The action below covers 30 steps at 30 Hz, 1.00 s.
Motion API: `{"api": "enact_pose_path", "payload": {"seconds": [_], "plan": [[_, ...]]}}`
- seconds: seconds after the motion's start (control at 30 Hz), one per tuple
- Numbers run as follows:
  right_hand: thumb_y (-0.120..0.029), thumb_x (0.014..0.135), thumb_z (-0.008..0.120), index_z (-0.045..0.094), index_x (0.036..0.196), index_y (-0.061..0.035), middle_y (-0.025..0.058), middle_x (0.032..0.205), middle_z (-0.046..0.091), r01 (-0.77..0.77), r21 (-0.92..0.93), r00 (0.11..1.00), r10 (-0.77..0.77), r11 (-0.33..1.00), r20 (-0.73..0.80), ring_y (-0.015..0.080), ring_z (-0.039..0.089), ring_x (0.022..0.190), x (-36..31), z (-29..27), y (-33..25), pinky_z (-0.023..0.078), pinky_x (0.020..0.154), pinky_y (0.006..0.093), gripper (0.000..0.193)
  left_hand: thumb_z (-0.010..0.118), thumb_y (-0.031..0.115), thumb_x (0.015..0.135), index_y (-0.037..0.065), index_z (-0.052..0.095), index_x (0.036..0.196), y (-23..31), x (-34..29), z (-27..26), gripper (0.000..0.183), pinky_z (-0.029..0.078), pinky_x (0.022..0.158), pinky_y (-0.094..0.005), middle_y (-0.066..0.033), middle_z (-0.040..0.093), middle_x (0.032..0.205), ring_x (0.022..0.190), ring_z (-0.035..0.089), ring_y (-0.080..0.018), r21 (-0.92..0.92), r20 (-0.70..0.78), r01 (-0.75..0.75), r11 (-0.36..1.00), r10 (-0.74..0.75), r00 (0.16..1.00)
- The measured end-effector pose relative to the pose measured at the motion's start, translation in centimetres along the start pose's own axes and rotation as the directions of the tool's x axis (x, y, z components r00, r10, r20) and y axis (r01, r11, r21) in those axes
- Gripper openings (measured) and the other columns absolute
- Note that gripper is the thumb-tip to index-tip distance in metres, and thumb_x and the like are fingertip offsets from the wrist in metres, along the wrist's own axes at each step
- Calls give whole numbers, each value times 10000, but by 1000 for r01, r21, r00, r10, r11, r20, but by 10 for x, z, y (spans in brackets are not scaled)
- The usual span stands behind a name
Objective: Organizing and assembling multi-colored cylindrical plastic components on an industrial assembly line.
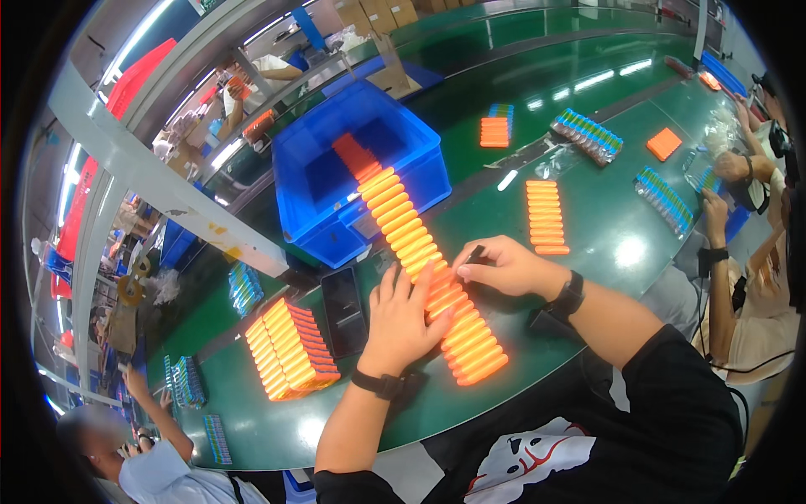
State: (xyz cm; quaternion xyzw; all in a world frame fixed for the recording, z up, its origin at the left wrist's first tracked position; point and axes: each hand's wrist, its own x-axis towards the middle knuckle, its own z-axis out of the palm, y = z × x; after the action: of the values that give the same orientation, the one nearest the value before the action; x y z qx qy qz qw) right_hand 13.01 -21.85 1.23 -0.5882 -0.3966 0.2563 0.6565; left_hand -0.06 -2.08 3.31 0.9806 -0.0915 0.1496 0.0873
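A long row of orange cylinders (401,220) lies side by side, running from inside the blue bin (294,210) down across the green table toward me. My left hand (401,323) rests on the lower part of this row, its fingers stretched out and apart and its thumb on the cylinders. Beside the row's right edge, my right hand (508,267) pinches a small black object (474,254) between thumb and fingers; its exact kind does not show. Part of the row is hidden under my left hand.
Left of my left hand are a dark phone-like slab (342,311) and a stacked block of orange cylinders (290,349). A shorter orange row (546,217) lies to the right. Blue-green packs (588,136) stand farther off. Co-workers sit on both sides; a white post (168,168) rises at left.
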Motion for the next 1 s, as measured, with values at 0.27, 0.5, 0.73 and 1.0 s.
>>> {"api": "enact_pose_path", "payload": {"seconds": [0.27,0.5,0.73,1.0], "plan": [[-125,895,676,714,1061,-100,74,931,564,233,-436,970,-241,869,38,223,544,879,8,18,3,449,762,323,173,707,449,773,26,443,1424,-3,3,-1,821,336,1014,-536,-161,515,1338,1308,397,-432,-57,-45,19,998,-22,999],[-73,875,680,718,1055,-90,70,929,551,214,-492,977,-190,844,98,241,539,955,12,18,1,444,855,328,184,738,461,737,40,429,1441,-4,3,-1,876,319,1033,-543,-141,495,1369,1337,359,-442,-78,-19,53,996,-55,998],[-119,940,627,697,961,-42,77,1031,589,62,-339,982,-119,939,-149,191,602,963,5,-6,-10,487,829,319,106,730,458,759,37,335,1501,-15,-4,4,940,233,1125,-520,-204,431,1462,1410,271,-428,-244,34,112,963,-107,994],[-133,975,602,680,1023,10,78,952,698,-56,227,987,20,972,157,154,647,920,-10,3,-22,504,826,285,170,679,544,778,27,303,1516,6,-21,-4,976,134,1157,-519,-177,419,1485,1412,234,-444,-518,-39,-153,842,155,987]]}}
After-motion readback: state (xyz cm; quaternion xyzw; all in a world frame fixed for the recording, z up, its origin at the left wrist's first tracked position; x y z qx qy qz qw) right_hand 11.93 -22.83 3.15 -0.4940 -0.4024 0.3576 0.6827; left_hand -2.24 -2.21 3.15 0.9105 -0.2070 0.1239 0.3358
